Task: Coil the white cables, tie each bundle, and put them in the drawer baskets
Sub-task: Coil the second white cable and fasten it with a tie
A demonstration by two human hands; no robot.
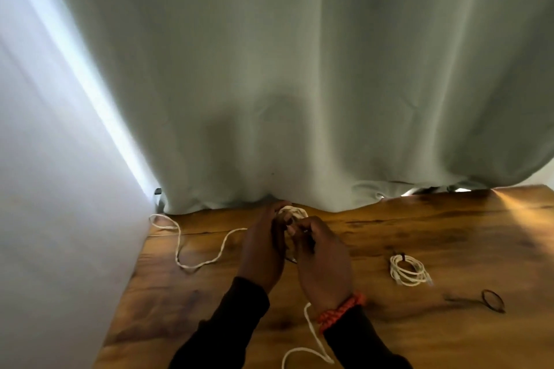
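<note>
Above the wooden table (434, 237) my left hand (263, 246) grips a small coil of white cable (295, 212), its loops showing over my fingers. My right hand (322, 257) pinches the cable just beside the coil. Loose cable (192, 263) trails left across the table toward the wall, and another stretch (311, 335) runs under my right wrist to the near edge. A coiled, tied white cable bundle (409, 269) lies on the table to the right. No drawer or basket is in view.
A dark hair tie (493, 300) lies right of the tied bundle. A grey-green curtain (299, 84) hangs along the table's far edge. A white wall (60, 219) closes off the left side.
</note>
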